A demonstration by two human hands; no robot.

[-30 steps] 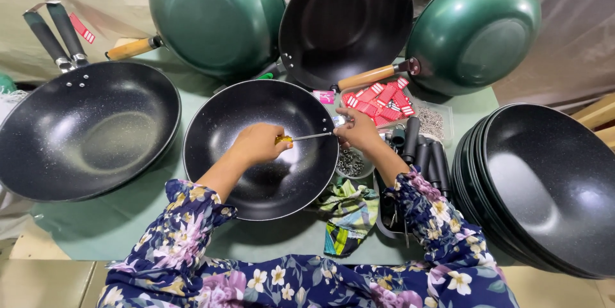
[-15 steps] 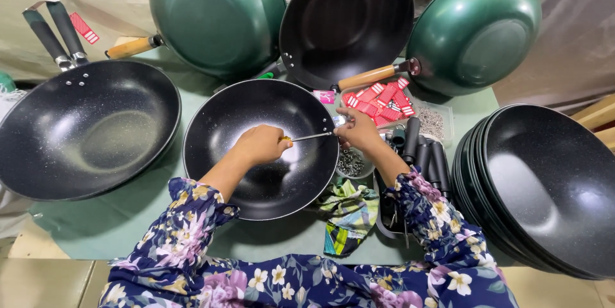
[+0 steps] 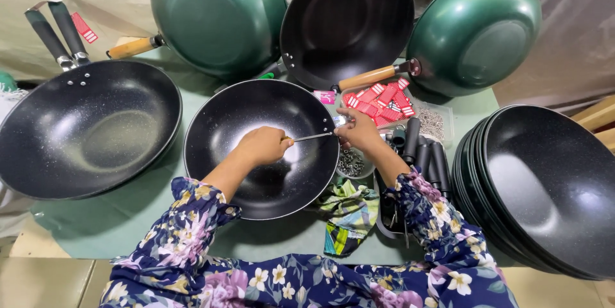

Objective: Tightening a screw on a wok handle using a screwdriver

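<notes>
A black speckled wok (image 3: 256, 154) without a handle lies in front of me on the green table. My left hand (image 3: 262, 146) is inside it, closed around a screwdriver (image 3: 312, 136) whose shaft points right toward the wok's rim. My right hand (image 3: 359, 132) rests at that rim, fingers pinched on the wok's edge by a small metal fitting at the screwdriver's tip. What exactly the fingers pinch is too small to tell.
A small bowl of screws (image 3: 351, 164) and a green patterned cloth (image 3: 349, 212) lie right of the wok. Black handles (image 3: 426, 154), red tags (image 3: 383, 100), a stack of black woks (image 3: 544, 186) at right, a handled wok (image 3: 83, 129) at left, green woks (image 3: 218, 13) propped behind.
Both hands have stayed at the wok's right rim with the screwdriver; only slight shifts of the left hand show.
</notes>
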